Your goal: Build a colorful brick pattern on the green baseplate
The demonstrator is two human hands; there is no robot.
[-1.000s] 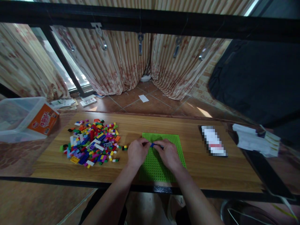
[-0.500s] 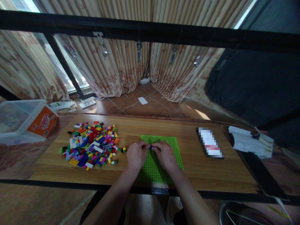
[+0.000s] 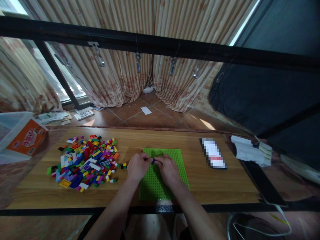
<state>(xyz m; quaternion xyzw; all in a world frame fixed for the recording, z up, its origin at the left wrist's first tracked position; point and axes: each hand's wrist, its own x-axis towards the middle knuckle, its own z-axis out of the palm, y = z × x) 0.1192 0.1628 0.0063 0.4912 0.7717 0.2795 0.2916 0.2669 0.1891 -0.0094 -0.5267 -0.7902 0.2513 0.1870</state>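
Note:
My left hand [image 3: 138,167] and my right hand [image 3: 168,169] meet above the green studded baseplate [image 3: 162,188]. Between their pinched fingertips is a small dark blue toy brick [image 3: 153,161], partly covered by the fingers. Both hands are closed on it from either side. Whether it is one piece or two joined pieces cannot be made out. To the left of my left hand lies a loose heap of colourful toy bricks [image 3: 87,163], with a few small black and yellow bricks [image 3: 123,165] at its near edge.
A phone with a blurred screen [image 3: 213,153] lies on the wooden table [image 3: 197,186] at the right. Beyond the right end are white papers [image 3: 246,150] and a dark flat panel [image 3: 265,183]. A clear plastic bin [image 3: 15,133] stands at the left. A black bar [image 3: 155,43] crosses above.
The view has shifted, so the table and everything on it sit further left and a little lower. Both hands keep their pinch on the blue brick over the baseplate.

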